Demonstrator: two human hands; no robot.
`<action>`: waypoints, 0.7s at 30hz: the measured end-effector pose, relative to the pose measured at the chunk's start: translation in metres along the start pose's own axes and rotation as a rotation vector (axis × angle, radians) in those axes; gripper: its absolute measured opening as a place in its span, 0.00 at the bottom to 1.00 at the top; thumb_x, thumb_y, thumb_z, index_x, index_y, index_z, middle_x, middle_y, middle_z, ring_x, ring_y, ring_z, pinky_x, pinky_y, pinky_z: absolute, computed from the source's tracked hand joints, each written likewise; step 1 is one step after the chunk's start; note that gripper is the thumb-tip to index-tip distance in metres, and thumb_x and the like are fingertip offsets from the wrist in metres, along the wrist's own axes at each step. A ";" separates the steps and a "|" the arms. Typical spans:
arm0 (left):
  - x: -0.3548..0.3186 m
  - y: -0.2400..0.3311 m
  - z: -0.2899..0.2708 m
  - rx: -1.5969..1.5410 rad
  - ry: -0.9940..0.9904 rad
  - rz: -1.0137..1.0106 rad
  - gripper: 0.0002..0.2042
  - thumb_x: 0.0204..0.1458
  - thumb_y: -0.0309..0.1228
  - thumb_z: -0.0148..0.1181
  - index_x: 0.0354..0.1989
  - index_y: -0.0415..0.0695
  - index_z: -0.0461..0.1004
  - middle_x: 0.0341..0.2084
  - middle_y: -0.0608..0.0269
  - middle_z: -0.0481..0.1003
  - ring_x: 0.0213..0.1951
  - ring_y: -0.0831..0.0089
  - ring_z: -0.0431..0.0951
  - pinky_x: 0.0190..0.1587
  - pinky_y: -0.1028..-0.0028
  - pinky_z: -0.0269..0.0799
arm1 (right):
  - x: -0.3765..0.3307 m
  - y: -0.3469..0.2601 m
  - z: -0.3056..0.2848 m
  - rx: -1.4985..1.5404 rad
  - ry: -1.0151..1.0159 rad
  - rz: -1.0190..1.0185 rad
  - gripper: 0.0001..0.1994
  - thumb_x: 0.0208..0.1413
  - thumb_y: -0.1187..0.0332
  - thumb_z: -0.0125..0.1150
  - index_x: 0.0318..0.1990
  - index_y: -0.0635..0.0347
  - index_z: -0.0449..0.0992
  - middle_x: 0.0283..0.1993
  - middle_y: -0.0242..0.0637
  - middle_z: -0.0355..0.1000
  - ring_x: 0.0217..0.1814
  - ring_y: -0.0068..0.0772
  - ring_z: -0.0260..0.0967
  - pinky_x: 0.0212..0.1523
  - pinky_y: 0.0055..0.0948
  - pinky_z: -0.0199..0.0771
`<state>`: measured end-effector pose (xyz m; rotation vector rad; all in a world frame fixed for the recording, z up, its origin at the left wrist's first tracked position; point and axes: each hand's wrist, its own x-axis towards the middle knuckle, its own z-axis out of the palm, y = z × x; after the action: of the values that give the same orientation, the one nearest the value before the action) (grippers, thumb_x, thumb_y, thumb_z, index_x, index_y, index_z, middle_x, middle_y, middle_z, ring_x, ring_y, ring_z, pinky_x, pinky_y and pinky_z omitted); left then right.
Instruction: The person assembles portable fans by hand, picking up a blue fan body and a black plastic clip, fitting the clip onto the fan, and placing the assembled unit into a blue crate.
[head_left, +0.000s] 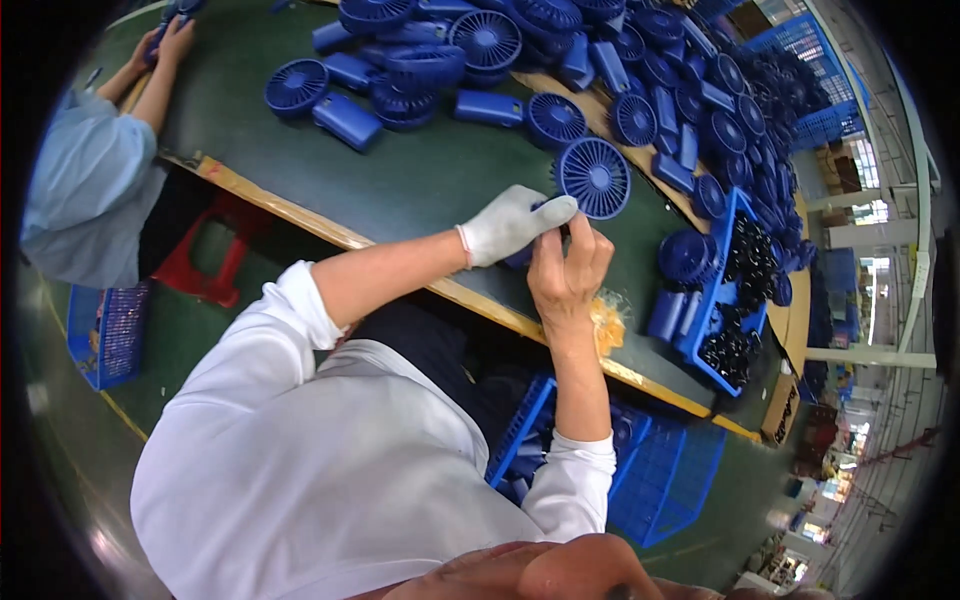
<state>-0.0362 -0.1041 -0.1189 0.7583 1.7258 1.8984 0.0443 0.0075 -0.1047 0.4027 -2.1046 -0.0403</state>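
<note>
A blue handheld fan (595, 178) with a round, ribbed grille is held over the table's near edge, its grille turned up. My left hand (510, 222), in a white glove, is closed around the fan's handle, hiding most of it. My bare right hand (572, 265) sits close against the left thumb, just below the grille. Its fingers are pinched together at the fan's neck. Something small and dark shows between the fingertips, too hidden to name.
Blue fans (485, 40) lie heaped across the green table (290, 170). At right stands a blue bin (690, 345) of small black parts, with a crumpled yellow bag (606, 325) nearer me. Blue crates (665, 480) sit below. Another person (95, 180) works at left beside a red stool (205, 260).
</note>
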 end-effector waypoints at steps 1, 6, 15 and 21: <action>0.001 -0.002 0.002 -0.011 -0.032 -0.042 0.22 0.58 0.46 0.54 0.28 0.36 0.75 0.20 0.73 0.69 0.28 0.84 0.63 0.30 0.75 0.66 | -0.002 0.000 -0.004 0.061 -0.022 0.034 0.11 0.41 0.79 0.65 0.35 0.66 0.76 0.48 0.45 0.69 0.40 0.42 0.68 0.38 0.37 0.67; -0.003 0.005 0.011 0.071 -0.070 -0.103 0.23 0.50 0.51 0.58 0.18 0.42 0.74 0.10 0.64 0.71 0.18 0.74 0.74 0.24 0.73 0.68 | -0.024 -0.011 -0.024 0.302 0.069 0.544 0.09 0.48 0.82 0.62 0.38 0.73 0.74 0.49 0.52 0.68 0.44 0.45 0.68 0.44 0.33 0.71; -0.006 0.015 0.017 0.133 -0.051 -0.033 0.19 0.54 0.42 0.55 0.21 0.37 0.74 0.15 0.65 0.73 0.18 0.78 0.73 0.23 0.76 0.68 | -0.031 -0.013 -0.011 1.176 -0.005 1.356 0.28 0.67 0.48 0.40 0.44 0.70 0.72 0.34 0.38 0.73 0.31 0.26 0.68 0.32 0.26 0.70; -0.003 0.005 0.016 -0.343 -0.218 -0.253 0.32 0.65 0.54 0.33 0.24 0.38 0.72 0.17 0.62 0.73 0.18 0.75 0.73 0.25 0.75 0.69 | -0.010 -0.005 -0.002 1.235 0.037 1.617 0.25 0.63 0.43 0.48 0.31 0.59 0.69 0.16 0.27 0.61 0.12 0.20 0.55 0.11 0.21 0.53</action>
<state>-0.0232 -0.0953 -0.1134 0.5618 1.2550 1.7964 0.0521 0.0065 -0.1132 -0.6988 -1.5892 2.1426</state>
